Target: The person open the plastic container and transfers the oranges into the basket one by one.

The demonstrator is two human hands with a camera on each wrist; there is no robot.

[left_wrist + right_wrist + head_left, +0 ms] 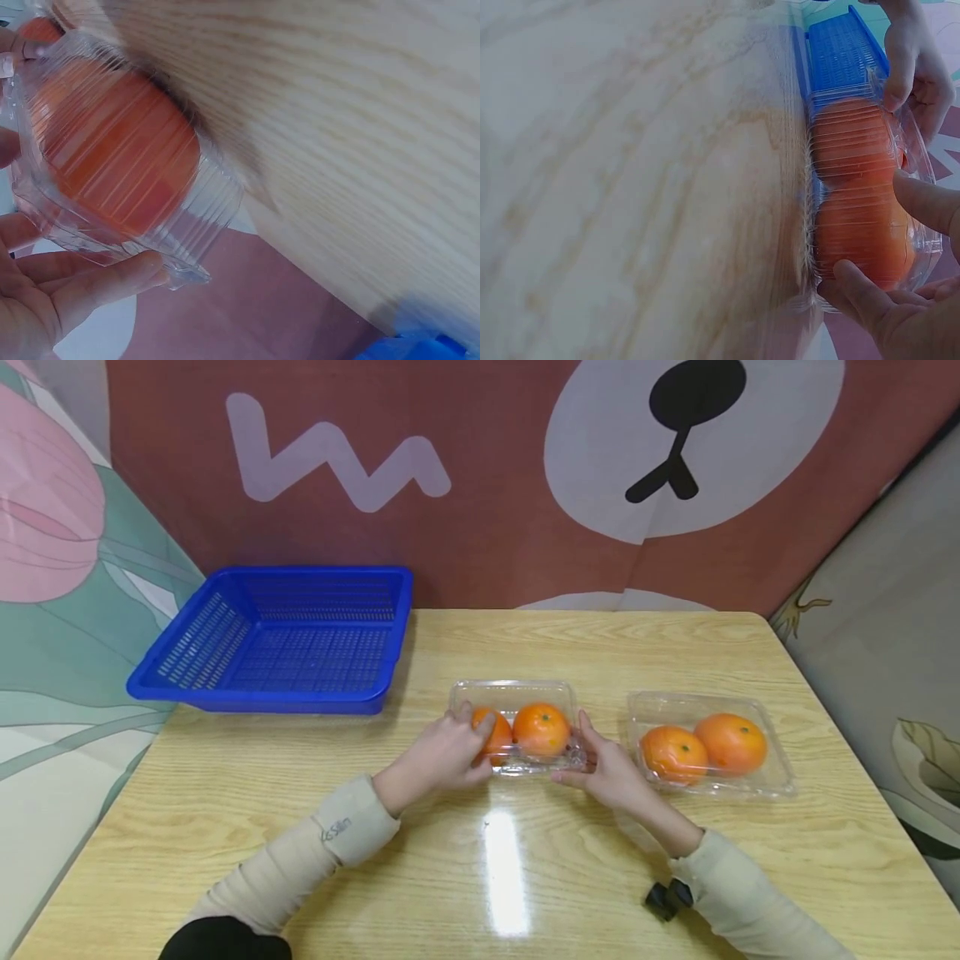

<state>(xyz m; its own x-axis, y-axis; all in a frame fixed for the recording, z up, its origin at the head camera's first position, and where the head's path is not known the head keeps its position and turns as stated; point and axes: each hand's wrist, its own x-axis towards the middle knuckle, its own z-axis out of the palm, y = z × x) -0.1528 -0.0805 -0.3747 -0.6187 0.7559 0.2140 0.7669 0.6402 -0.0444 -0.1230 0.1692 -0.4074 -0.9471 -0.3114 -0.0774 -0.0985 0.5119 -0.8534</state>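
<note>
A clear plastic clamshell container holding two oranges sits near the middle of the wooden table. At its left end my left hand grips it, fingers over the left orange and thumb by the front rim. My right hand holds the right end, with the thumb and fingers spread along that side. Through the ribbed wall in the left wrist view, one orange shows large. Both oranges appear behind the clear plastic in the right wrist view, between the two hands.
A second clear container with two oranges stands to the right on the table. The blue slotted basket is at the back left. A printed cloth rises behind the table. A small black object shows beside my right sleeve.
</note>
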